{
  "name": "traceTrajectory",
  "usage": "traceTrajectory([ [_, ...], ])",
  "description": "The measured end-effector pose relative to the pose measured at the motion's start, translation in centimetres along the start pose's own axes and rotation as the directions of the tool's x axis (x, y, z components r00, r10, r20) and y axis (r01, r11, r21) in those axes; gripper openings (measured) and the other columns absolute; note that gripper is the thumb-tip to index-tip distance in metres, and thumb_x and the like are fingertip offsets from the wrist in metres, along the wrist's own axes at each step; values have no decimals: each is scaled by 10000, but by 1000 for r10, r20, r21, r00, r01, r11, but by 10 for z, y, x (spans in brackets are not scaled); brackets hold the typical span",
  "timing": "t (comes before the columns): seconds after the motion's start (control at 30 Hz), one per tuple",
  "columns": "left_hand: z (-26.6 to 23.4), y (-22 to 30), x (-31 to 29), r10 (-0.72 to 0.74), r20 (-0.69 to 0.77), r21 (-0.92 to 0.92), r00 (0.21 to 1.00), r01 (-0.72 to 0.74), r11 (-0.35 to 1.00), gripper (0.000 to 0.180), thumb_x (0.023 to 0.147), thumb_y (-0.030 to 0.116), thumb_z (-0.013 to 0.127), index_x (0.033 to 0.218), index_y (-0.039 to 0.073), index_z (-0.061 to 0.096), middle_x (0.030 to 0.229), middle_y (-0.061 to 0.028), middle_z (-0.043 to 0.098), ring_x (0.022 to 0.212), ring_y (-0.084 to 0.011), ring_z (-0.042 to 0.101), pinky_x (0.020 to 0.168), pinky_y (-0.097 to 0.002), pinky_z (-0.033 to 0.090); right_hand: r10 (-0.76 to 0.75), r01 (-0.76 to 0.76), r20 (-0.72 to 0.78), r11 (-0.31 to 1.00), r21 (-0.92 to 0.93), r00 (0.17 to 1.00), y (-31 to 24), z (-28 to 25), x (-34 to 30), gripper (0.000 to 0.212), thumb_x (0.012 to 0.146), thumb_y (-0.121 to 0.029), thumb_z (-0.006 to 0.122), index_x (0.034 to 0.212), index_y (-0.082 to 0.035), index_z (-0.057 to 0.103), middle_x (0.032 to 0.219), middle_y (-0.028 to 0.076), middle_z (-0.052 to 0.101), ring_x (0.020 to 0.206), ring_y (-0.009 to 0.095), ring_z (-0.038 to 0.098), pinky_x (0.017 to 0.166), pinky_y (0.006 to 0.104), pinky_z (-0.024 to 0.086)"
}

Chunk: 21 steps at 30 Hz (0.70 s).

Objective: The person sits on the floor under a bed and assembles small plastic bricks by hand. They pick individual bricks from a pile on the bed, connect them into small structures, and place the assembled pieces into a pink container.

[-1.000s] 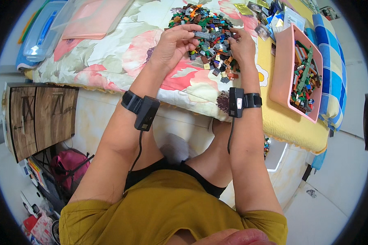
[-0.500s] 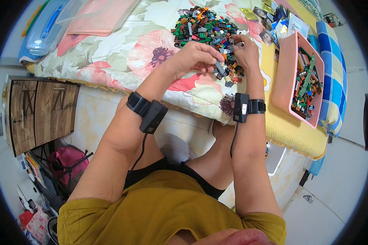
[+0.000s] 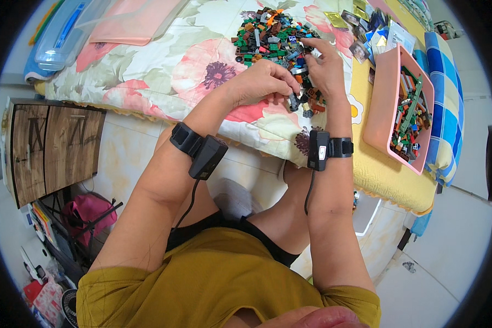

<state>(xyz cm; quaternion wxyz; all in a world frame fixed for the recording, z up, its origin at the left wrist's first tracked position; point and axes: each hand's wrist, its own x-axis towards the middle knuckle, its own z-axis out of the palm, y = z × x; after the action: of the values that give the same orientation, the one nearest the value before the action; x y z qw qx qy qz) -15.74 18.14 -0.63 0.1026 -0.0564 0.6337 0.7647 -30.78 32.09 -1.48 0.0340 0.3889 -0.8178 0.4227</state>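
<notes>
A heap of small multicoloured building bricks (image 3: 268, 41) lies on a flowered bedspread (image 3: 164, 71). At the heap's near edge, my left hand (image 3: 263, 82) pinches a dark grey building-brick piece (image 3: 294, 103) between thumb and fingertips. Part of that piece is hidden by the fingers. My right hand (image 3: 327, 70) is over the heap's right side, index finger and thumb apart among the bricks, with no held piece showing. Brown and tan bricks (image 3: 316, 103) lie just below it.
To the right stands a pink bin (image 3: 380, 104) of sorted bricks, beside a blue checked pillow (image 3: 440, 93). Shiny packets (image 3: 361, 46) lie beyond it. At the far left are a pink lid (image 3: 123, 33) and a clear blue box (image 3: 60, 41). Cables run from both wrist devices.
My right hand has shifted slightly up and its index finger and thumb have spread. My left fingers have turned downward, and the grey piece with them.
</notes>
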Motion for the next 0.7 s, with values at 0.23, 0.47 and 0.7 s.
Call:
traceTrajectory([
  [0.23,-7,7,-9,-14,-28,3,1000,15,1000,207,830,76,639,1003,-14,710,766,-54,681,630,-90,626,558,-205,484,114,-99,130,988,-116,985,-5,-1,-3,205,789,-113,678,983,-55,714,959,146,677,874,308,662,790,373,518],
  [0.47,-10,12,-17,-70,7,8,997,70,997,213,837,71,631,1015,-25,700,783,-66,682,659,-94,631,573,-200,485,146,-176,-240,978,-110,960,3,-5,-1,147,809,-76,662,940,-41,717,897,141,700,796,285,678,755,371,531],
  [0.7,-27,22,-35,-14,49,-162,999,22,986,238,840,103,648,1033,-29,693,785,-75,686,665,-103,630,599,-210,491,-79,91,-106,989,120,991,-23,18,-1,159,823,-50,647,973,-37,699,949,124,696,850,289,673,751,356,525],
])
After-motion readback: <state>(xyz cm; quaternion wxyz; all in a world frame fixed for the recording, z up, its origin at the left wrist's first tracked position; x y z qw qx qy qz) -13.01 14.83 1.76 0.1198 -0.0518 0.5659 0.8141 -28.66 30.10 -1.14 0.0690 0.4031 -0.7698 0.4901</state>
